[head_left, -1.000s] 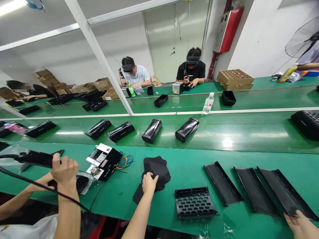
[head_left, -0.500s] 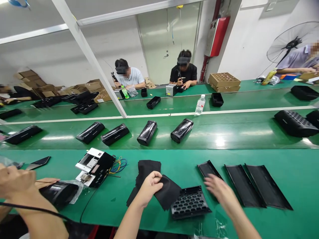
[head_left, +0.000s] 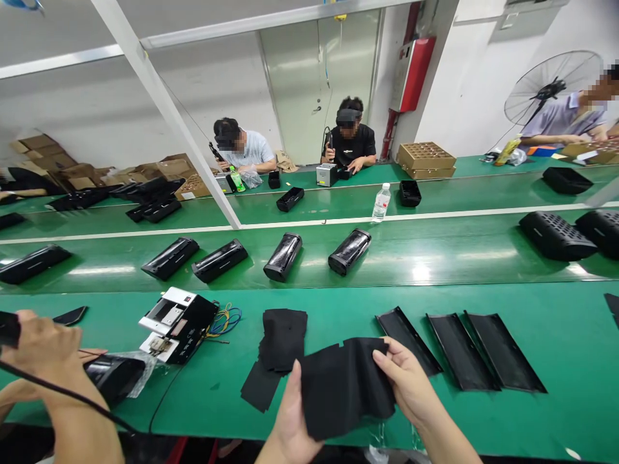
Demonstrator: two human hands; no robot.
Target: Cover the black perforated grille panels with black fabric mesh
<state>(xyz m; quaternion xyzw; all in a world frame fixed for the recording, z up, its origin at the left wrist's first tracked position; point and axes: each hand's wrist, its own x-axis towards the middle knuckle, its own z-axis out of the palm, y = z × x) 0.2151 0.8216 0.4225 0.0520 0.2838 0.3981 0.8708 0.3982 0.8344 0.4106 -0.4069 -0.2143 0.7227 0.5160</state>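
Both of my hands hold one black fabric sheet (head_left: pixel 345 390) up over the near edge of the green bench (head_left: pixel 483 412). My left hand (head_left: pixel 293 412) grips its lower left side with closed fingers. My right hand (head_left: pixel 406 380) pinches its upper right corner. A stack of similar black sheets (head_left: pixel 283 335) lies just beyond my left hand. The perforated black grille is hidden behind the held sheet. Three long black plastic trays (head_left: pixel 459 351) lie side by side to the right of my right hand.
A co-worker's hands (head_left: pixel 41 348) at the left hold a corded tool above a bagged black housing (head_left: pixel 113 377). A circuit module with coloured wires (head_left: pixel 178 322) sits nearby. Black speaker housings (head_left: pixel 283 256) ride the conveyor behind. A water bottle (head_left: pixel 381 203), seated people and a fan (head_left: pixel 551 87) are farther back.
My left hand lifted one sheet off the stack and brought it toward me. My right hand came in from the right and took its other side. The sheet now covers the grille.
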